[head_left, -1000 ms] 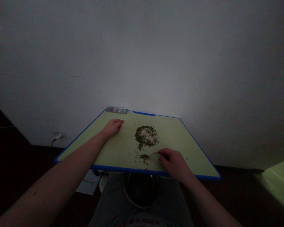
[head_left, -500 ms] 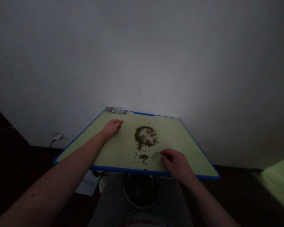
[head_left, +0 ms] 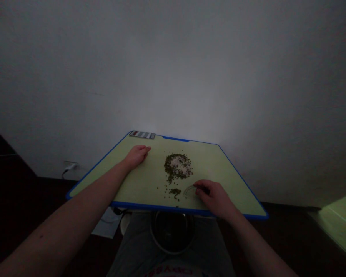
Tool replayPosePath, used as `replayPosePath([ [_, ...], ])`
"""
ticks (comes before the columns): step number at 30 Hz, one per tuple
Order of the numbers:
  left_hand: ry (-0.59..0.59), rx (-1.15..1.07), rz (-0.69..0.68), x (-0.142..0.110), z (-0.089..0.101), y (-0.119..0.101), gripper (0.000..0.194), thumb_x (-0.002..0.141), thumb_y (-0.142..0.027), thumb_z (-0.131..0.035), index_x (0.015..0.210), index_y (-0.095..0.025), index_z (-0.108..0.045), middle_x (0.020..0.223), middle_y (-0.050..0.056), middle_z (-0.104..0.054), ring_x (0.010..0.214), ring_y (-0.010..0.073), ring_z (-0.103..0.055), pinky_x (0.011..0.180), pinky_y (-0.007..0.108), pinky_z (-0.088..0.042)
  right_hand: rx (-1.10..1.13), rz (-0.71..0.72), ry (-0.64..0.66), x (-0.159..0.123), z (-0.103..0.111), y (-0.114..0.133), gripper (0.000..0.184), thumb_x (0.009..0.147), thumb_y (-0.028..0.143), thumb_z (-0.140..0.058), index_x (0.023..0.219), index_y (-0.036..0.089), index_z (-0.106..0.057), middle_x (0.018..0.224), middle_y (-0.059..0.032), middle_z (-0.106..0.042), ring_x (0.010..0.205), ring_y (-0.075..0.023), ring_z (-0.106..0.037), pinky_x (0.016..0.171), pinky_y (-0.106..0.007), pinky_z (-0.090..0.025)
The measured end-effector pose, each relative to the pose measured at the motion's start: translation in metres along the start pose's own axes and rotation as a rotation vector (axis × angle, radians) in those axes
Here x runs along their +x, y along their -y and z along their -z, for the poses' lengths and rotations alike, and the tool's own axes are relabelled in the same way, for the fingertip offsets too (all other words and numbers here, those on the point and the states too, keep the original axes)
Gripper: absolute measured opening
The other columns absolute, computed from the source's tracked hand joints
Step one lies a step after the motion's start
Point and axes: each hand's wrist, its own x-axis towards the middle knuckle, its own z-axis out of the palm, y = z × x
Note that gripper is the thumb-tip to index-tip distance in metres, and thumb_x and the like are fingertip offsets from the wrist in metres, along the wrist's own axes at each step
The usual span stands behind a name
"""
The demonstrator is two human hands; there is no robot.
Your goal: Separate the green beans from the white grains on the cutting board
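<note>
two bare hands at a pale green, blue-edged worktop (head_left: 219, 167). right hand (head_left: 212, 195): thumb and fingers pinched together on a clear curved piece (head_left: 189, 190), which juts out to the left of that hand, low at the worktop. its rounded edge faces left and away from the wearer; long axis cannot be read, one end being covered by the hand. material: thin, see-through, with faint arc lines. just left of the piece, a small heap (head_left: 175, 191) of round green grains with strays. farther out and left of the right hand, a broader mound (head_left: 178, 166), green grains around paler ones. left hand (head_left: 136, 156): left of the mound, forefinger toward it, underside hidden; cannot tell how far closed. beyond it, a flat rectangular device (head_left: 142, 134). nearer than both hands, below the edge: a round, dark, glossy bowl (head_left: 173, 234).
</note>
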Motion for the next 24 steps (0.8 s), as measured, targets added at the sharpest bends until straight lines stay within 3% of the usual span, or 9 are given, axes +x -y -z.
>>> replayPosePath([
  [8,-0.003,0.026,0.004,-0.001,0.000,-0.002,0.040,0.071,-0.052,-0.048,0.050,-0.019,-0.042,0.038,-0.005,-0.037,0.035,0.0085,-0.031,0.039,0.025,-0.024,-0.026,0.001,-0.049,-0.002,-0.007,0.012,0.025,0.076,0.020,-0.048,0.094,0.018,-0.066,0.089,-0.0052,-0.068,0.079,-0.0170,-0.061,0.074,-0.029,-0.045],
  [19,-0.006,0.012,0.014,-0.002,0.000,-0.003,0.040,0.071,-0.051,-0.048,0.049,-0.019,-0.043,0.038,-0.005,-0.038,0.036,0.0085,-0.031,0.041,0.025,-0.024,-0.093,-0.166,-0.199,0.001,0.002,-0.015,0.027,0.074,0.024,-0.049,0.094,0.016,-0.066,0.083,-0.0051,-0.069,0.073,-0.0169,-0.061,0.070,-0.028,-0.045],
  [24,0.001,0.020,0.016,-0.003,0.000,-0.005,0.039,0.071,-0.050,-0.049,0.049,-0.019,-0.043,0.038,-0.005,-0.038,0.036,0.0088,-0.032,0.042,0.025,-0.025,-0.019,-0.118,-0.127,-0.004,-0.005,0.001,0.026,0.075,0.024,-0.048,0.093,0.018,-0.066,0.082,-0.0038,-0.068,0.072,-0.0163,-0.061,0.068,-0.027,-0.046],
])
